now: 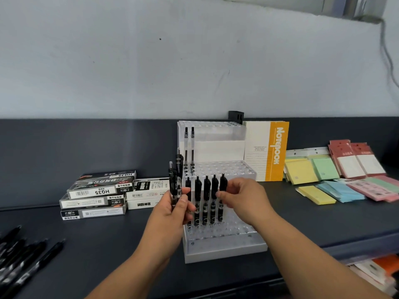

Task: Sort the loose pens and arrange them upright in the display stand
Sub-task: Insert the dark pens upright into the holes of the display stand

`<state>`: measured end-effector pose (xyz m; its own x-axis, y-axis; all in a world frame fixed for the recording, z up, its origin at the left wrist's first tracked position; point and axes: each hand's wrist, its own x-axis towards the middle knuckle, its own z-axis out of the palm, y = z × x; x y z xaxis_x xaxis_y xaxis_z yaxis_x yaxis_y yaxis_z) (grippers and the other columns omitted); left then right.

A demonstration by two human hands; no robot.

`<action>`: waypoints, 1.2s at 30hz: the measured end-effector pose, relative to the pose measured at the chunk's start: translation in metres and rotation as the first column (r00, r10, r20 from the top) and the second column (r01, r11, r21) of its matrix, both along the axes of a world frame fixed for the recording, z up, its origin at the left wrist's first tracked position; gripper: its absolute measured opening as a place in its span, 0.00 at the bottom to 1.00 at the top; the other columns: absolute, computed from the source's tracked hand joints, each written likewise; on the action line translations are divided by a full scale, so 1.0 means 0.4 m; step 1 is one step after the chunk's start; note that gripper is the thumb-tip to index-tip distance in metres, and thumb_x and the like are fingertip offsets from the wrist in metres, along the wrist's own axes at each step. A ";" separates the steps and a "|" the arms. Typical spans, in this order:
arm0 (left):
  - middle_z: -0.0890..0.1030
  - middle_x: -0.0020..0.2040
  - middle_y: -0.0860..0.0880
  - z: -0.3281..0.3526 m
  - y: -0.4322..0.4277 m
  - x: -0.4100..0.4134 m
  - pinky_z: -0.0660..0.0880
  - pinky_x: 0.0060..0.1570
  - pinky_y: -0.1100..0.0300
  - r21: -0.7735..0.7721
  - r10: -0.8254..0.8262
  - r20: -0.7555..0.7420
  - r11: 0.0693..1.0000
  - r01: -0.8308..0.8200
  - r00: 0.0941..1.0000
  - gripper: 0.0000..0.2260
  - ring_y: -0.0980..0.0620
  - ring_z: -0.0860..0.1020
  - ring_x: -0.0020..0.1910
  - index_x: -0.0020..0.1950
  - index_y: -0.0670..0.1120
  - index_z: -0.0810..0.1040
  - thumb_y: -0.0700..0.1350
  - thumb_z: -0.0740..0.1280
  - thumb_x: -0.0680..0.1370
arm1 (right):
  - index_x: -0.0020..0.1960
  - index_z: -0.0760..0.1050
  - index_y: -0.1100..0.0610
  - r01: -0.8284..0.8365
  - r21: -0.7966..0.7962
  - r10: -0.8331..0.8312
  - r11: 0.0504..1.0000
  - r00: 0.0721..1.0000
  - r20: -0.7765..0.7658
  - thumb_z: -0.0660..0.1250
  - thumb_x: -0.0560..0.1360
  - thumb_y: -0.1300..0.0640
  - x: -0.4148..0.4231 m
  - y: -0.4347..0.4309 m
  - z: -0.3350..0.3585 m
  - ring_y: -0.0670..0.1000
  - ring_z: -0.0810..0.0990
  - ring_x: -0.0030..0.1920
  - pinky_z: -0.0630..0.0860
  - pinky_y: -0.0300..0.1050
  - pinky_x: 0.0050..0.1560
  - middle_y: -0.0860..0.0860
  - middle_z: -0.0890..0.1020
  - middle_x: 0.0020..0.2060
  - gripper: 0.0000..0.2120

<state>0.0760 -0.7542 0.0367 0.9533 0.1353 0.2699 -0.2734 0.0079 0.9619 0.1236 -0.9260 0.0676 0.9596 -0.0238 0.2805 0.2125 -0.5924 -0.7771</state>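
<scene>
Display stand: we are looking at a clear, stepped display stand (pixel 224 253) with rows of round holes and a pale base, sitting at the middle of the dark shelf (pixel 108 244).
Row of black pens: five black pens (pixel 206 190) are standing upright side by side in the nearest step, with their clips at the top and glossy barrels showing pale bands lower down.
Rightmost pen: the rightmost pen (pixel 223 184) of that row is standing in its hole like the others.
Right hand: our right hand (pixel 244 197) is pinching the rightmost pen near its top between thumb and fingertips.
Left hand: our left hand (pixel 170 214) is curling round a bunch of pens (pixel 173 182) and holding them upright just left of the stand.
Clear-barrelled pens: two clear-barrelled pens (pixel 189 147) are standing in the middle step, at its left end.
Loose pens: more loose pens (pixel 23 260), black, are lying on the shelf at the near left, well apart from the stand.
Boxes: pen boxes (pixel 97 190) are lying stacked to the left of the stand.
Notebook: a white and orange notebook (pixel 274 152) is leaning upright at the stand's far right.
Pads: coloured sticky-note pads (pixel 313 169) are lying further right.
</scene>
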 end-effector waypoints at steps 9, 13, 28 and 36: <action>0.81 0.39 0.54 -0.005 -0.009 -0.004 0.76 0.43 0.64 0.060 -0.023 0.010 0.998 0.022 1.000 0.09 0.59 0.76 0.36 0.57 0.54 0.76 0.45 0.58 0.82 | 0.46 0.77 0.52 0.099 -0.173 -0.093 0.980 0.995 0.039 0.68 0.76 0.49 0.004 0.006 -0.012 0.47 0.81 0.41 0.74 0.38 0.40 0.49 0.83 0.39 0.07; 0.81 0.39 0.54 -0.008 -0.011 -0.005 0.75 0.44 0.62 0.085 -0.030 0.013 0.996 0.028 0.999 0.08 0.59 0.76 0.36 0.57 0.55 0.76 0.46 0.59 0.82 | 0.45 0.75 0.51 0.115 -0.202 -0.107 0.973 0.993 0.052 0.67 0.77 0.47 -0.002 0.011 -0.011 0.47 0.80 0.41 0.75 0.40 0.42 0.48 0.82 0.39 0.08; 0.82 0.41 0.54 0.002 -0.029 -0.016 0.75 0.43 0.64 0.267 -0.235 -0.050 0.933 0.239 0.971 0.07 0.58 0.78 0.37 0.55 0.50 0.77 0.45 0.60 0.82 | 0.49 0.81 0.57 -0.310 0.514 0.378 0.800 0.925 -0.030 0.68 0.76 0.57 -0.083 0.023 0.067 0.46 0.80 0.36 0.74 0.39 0.37 0.48 0.83 0.36 0.05; 0.72 0.31 0.58 0.011 -0.025 -0.011 0.69 0.33 0.66 0.234 -0.032 0.084 0.972 0.011 0.996 0.09 0.62 0.68 0.28 0.52 0.54 0.74 0.55 0.58 0.79 | 0.55 0.77 0.53 -0.067 0.295 0.026 0.953 0.990 0.139 0.68 0.76 0.53 -0.054 -0.026 0.068 0.44 0.83 0.38 0.79 0.44 0.44 0.48 0.83 0.42 0.08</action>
<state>0.0716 -0.7642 0.0413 0.9269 0.0390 0.3734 -0.3581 -0.2066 0.9105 0.1021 -0.9364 0.0947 0.9163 -0.0823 0.3919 0.3470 -0.3250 -0.8797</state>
